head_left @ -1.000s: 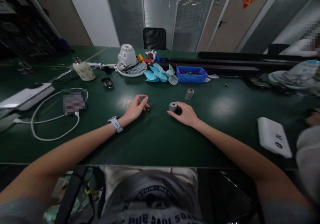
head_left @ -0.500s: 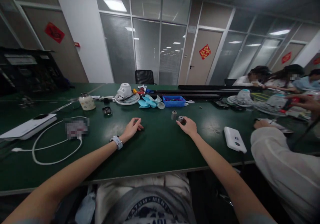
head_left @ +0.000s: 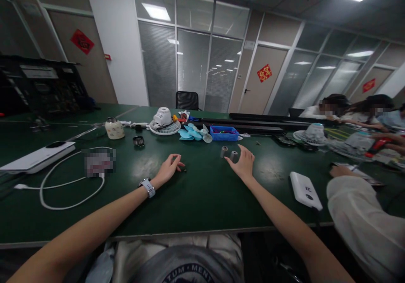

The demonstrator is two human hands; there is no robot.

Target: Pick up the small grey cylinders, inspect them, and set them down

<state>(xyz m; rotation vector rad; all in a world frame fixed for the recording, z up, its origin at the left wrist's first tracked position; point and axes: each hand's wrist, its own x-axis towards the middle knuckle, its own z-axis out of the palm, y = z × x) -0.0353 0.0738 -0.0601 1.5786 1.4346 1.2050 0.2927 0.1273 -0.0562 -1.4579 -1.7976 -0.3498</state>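
Observation:
On the green table (head_left: 190, 207), two small grey metal cylinders stand upright side by side: a left one (head_left: 224, 151) and a right one (head_left: 234, 155). Around the right cylinder my right hand (head_left: 243, 163) is open, thumb and fingers spread apart and the cylinder showing between them. My left hand (head_left: 171, 168), with a watch on the wrist, rests low over the table, its fingers loosely bent and apart. Just by its fingertips lies a tiny dark piece (head_left: 184, 170), too small to name.
Behind the hands are light-blue fan blades (head_left: 193, 132), a blue tray (head_left: 224, 133) and a white fan part (head_left: 164, 122). A bottle (head_left: 114, 129) and a looped white cable (head_left: 47, 181) are left. A white power bank (head_left: 305, 190) and a co-worker's sleeve (head_left: 357, 207) are right.
My right hand has let go of the right cylinder, its fingers spreading open. The tiny dark piece now shows beside my left fingertips. The view has shifted slightly.

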